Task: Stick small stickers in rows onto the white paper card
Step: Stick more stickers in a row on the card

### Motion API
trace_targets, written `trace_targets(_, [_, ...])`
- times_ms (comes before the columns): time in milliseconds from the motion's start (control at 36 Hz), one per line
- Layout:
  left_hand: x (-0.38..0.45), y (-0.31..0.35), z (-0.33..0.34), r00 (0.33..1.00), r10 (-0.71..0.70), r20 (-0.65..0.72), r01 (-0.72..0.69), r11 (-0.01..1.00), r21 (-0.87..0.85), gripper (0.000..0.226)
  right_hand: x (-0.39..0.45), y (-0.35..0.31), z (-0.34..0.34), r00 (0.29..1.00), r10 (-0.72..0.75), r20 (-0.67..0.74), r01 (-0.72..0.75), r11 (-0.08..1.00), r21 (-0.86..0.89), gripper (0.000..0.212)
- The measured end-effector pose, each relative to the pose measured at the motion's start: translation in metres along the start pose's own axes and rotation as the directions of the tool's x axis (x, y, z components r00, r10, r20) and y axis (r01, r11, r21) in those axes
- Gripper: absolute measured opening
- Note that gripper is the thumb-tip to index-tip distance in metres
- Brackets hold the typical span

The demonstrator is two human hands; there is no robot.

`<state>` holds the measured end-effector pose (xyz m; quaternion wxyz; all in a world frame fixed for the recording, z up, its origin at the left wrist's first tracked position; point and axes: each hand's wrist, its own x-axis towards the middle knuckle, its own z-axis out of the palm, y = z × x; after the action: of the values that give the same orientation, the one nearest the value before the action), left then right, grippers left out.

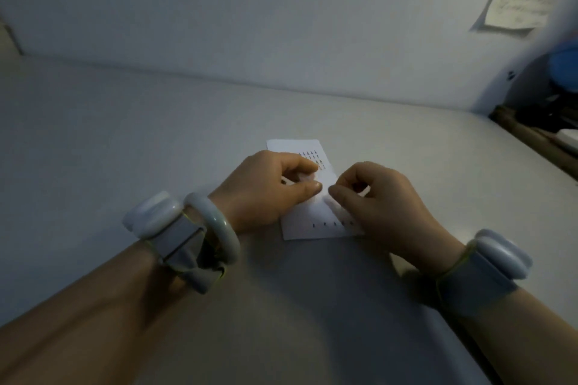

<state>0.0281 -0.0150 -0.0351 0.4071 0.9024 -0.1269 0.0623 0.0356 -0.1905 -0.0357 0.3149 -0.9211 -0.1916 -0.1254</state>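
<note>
Your left hand (pixel 269 187) and right hand (pixel 375 197) meet over the white paper card (pixel 300 228), which lies flat on the pale table (pixel 125 141) with its long axis running near to far. The left hand's thumb and forefinger are pressed together at the card's far part, just beside the block of small stickers (pixel 311 157) in rows near the far right corner; whether a sticker sits between them is too small to tell. The right hand is curled, fingertips pinched close over the card's right edge; what they hold cannot be told. A single row of marks (pixel 331 224) crosses the near end, nearer the right hand. The bare middle of the card lies between the two grips. A wall (pixel 281 9) backs the table; a paper sheet (pixel 519 0) hangs at far right.
</note>
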Motion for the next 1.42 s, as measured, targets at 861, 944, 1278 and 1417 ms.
trace_targets(861, [-0.006, 0.011, 0.007, 0.999, 0.037, 0.039, -0.018, 0.915, -0.404, 0.038, -0.003, -0.001, 0.008, 0.95, -0.257, -0.175, 0.248, 0.966, -0.072, 0.008])
trace_targets(944, [-0.006, 0.011, 0.007, 0.999, 0.037, 0.04, -0.018, 0.917, -0.399, 0.037, -0.004, -0.001, 0.008, 0.949, -0.262, -0.173, 0.252, 0.964, -0.079, 0.007])
trace_targets(1278, [-0.004, 0.009, 0.01, 1.0, 0.016, 0.014, -0.009, 0.923, -0.386, 0.027, -0.004, -0.003, 0.007, 0.955, -0.249, -0.159, 0.239, 0.968, -0.079, 0.005])
trace_targets(1417, [-0.005, 0.011, 0.009, 0.999, 0.023, 0.023, -0.012, 0.924, -0.383, 0.027, -0.004, -0.003, 0.008, 0.963, -0.235, -0.133, 0.227, 0.971, -0.075, 0.005])
